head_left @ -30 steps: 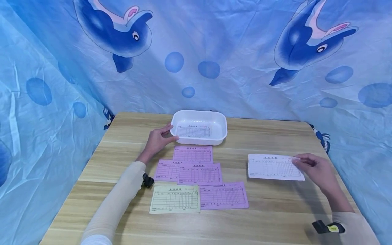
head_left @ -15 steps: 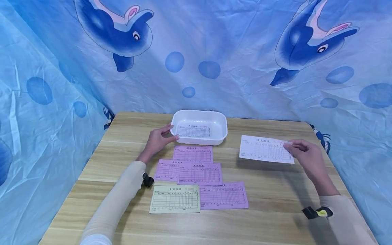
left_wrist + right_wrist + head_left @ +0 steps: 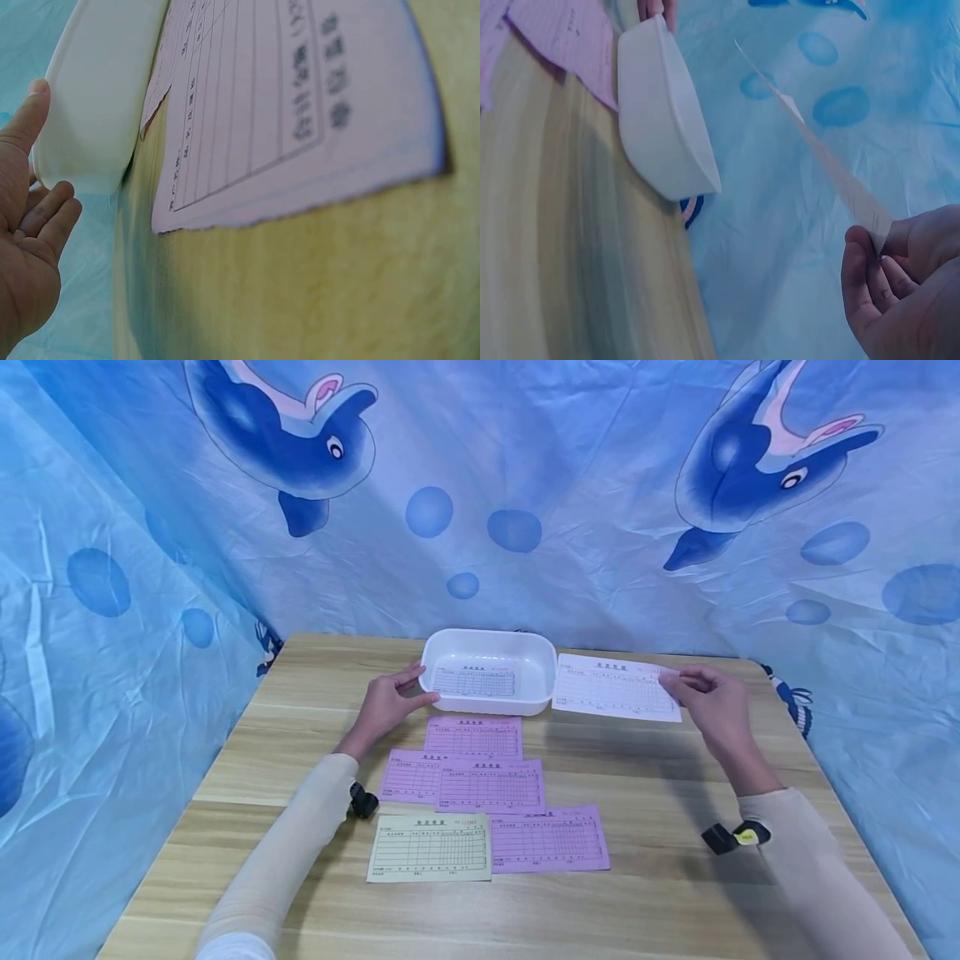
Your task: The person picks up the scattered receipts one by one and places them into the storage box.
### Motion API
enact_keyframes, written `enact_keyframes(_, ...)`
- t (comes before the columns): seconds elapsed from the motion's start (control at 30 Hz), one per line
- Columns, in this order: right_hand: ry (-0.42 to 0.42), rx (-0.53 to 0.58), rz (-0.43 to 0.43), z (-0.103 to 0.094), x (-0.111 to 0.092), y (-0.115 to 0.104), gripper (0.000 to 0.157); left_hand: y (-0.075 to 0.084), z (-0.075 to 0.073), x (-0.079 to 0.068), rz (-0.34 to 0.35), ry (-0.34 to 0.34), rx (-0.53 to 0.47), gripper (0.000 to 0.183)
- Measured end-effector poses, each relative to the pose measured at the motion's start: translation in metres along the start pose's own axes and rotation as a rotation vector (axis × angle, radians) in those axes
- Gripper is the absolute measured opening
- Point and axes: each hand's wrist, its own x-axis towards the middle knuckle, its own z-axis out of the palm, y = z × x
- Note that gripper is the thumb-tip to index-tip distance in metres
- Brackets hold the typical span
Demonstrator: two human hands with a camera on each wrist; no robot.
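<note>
My right hand (image 3: pixel 712 706) pinches a white receipt slip (image 3: pixel 611 687) by its right end between thumb and fingers. The slip is raised off the table, and its left edge is right at the tray's right side in the head view. Seen almost edge-on, the slip (image 3: pixel 829 165) slants up from the fingertips in the right wrist view. My left hand (image 3: pixel 384 706) holds the left end of a white plastic tray (image 3: pixel 495 705), thumb at the front wall and fingers at the left side. Inside the tray lies another white receipt slip (image 3: pixel 475 681).
Several pink receipt slips (image 3: pixel 491 787) lie on the wooden table (image 3: pixel 630 918) in front of the tray, some overlapping. A pale green receipt slip (image 3: pixel 430 849) lies nearest, beside a pink one. Blue dolphin-print cloth (image 3: pixel 465 460) hangs behind and at both sides.
My right hand has carried the white receipt slip up, back and to the left, from the table's right side to beside the tray. The left hand and tray have stayed put.
</note>
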Motion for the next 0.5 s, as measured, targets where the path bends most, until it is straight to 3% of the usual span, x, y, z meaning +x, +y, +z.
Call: enact_keyframes(0.5,-0.019,0.190,-0.039,0.050,0.034,-0.041,0.033,0.000,-0.001,0.000,-0.002,0.001,0.050,0.078)
